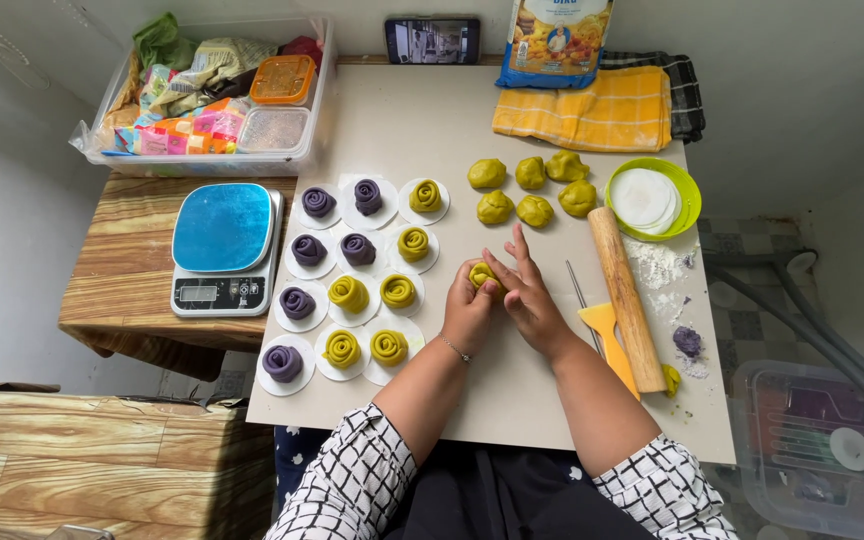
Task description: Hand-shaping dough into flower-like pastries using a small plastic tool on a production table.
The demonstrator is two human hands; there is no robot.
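Observation:
My left hand [466,310] and my right hand [527,295] meet over the beige table [422,130], both closed around one yellow-green dough piece [481,273]. Only the top of that dough shows between my fingers. To the left lie rows of rolled rose-shaped dough on white paper rounds, purple ones [309,249] on the left and yellow-green ones [398,291] on the right. Several yellow-green dough balls [533,210] sit beyond my hands.
A wooden rolling pin [625,296], an orange scraper [608,337] and a thin metal stick [579,294] lie right of my hands. A green bowl of paper rounds [652,197], a blue-topped scale [224,248], a clear bin [214,95], a flour bag [554,40], a yellow cloth [592,108] and a phone [432,40] surround the table.

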